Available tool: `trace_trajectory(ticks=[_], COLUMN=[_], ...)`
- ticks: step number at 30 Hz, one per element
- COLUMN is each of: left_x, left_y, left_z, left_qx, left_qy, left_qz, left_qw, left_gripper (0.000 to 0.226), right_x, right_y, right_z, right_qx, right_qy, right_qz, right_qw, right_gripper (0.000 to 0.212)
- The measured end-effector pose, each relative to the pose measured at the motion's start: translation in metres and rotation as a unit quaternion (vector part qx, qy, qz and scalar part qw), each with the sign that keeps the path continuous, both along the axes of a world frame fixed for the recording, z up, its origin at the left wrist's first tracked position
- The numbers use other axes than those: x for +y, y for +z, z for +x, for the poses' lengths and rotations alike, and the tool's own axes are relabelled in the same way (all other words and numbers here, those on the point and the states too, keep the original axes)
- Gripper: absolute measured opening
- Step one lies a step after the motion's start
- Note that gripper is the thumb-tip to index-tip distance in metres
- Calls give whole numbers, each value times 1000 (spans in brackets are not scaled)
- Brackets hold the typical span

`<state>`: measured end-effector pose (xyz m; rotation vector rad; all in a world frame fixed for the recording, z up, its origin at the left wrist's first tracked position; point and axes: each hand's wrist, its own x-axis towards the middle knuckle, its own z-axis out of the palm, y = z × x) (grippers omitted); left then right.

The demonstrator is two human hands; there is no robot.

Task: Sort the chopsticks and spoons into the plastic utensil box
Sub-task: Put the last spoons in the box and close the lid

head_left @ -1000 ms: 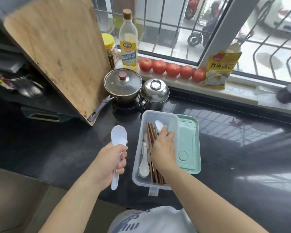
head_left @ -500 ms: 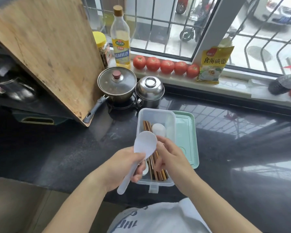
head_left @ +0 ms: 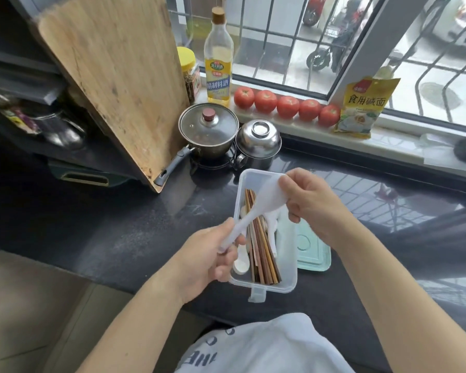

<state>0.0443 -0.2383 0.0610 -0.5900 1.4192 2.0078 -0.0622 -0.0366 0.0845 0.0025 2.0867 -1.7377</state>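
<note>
I see both hands over the box [head_left: 289, 281], a clear plastic tub standing on the dark counter [head_left: 119, 224] with its near latch toward me. The left hand [head_left: 207, 261] grips the handle of a white paddle [head_left: 261, 204], fingers curled round it at the box's near left edge. The right hand [head_left: 311, 200] pinches the paddle's broad head at the far end, thumb and fingers closed on it. The paddle runs slantwise above the box, held between the two hands; I cannot tell whether it touches the contents.

Inside the box, chopsticks [head_left: 262, 254] lie lengthwise in a bundle down the middle, brown and reddish, ends toward the near wall. A white spoon [head_left: 241, 265] lies along the left wall, bowl toward me. More white utensils lie right of the chopsticks, partly hidden by the paddle; their kind is unclear.

The green lid [head_left: 312, 254] lies flat on the counter, touching the box's right side.

Behind the box stand a lidded pot [head_left: 209, 130] and a steel pot [head_left: 258, 144], side by side. A cutting board [head_left: 113, 76] leans at left. Five tomatoes [head_left: 287, 106] line the sill, with a bottle [head_left: 218, 60] to their left.
</note>
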Motion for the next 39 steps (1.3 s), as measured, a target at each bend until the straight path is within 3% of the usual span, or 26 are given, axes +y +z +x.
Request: trace_trajectory(ticks=[3,7,10,11,14,16,18,19,24,28,30,33,36,39], left_x=[-9,-16,-18,-13,9,14,9,6,1,1,2,8,15,23], left_y=[1,2,0,-1,-6,-12,-17,-19,-26,-29,-33,-40,-46,-48], left_z=[-1,-21,-35,-39,-48,-46,-38,-32,-15,-6,-1,5,7,5], left_qx=[75,142,185,199,192,162,133,117,67,45,41,43,49,56], left_qy=[110,244,197,148,38,38,68,77,60,74,67,44,23,5], left_qz=[-45,-64,-126,-163,-227,-290,-324,-328,-335,-328,-336,-346,-366,-400], left_qw=[990,957,955,955,954,942,934,934,938,941,939,936,929,915], left_gripper=[27,18,18,18,17,32,36,37,38,45,44,38,36,43], right_x=[3,0,0,-4,-18,-19,-19,-21,-54,-34,-12,24,61,98], right_y=[-1,-10,-18,-23,-38,-54,-72,-80,-108,-96,-87,-82,-105,-142], right_z=[-7,19,42,48,58,54,50,50,61,69,66,60,62,68], right_qx=[-18,-114,-121,-111,-87,-65,-72,-84,-68,66,98,116,51,-59], right_qy=[-41,67,255,263,81,-24,8,41,80,42,-3,-102,-176,-168], right_qz=[30,13,116,130,106,197,304,338,381,394,356,330,331,372], right_qw=[999,991,952,949,987,978,950,936,918,916,930,931,926,911], right_gripper=[28,21,20,18,13,27,38,33,22,15,26,27,25,28])
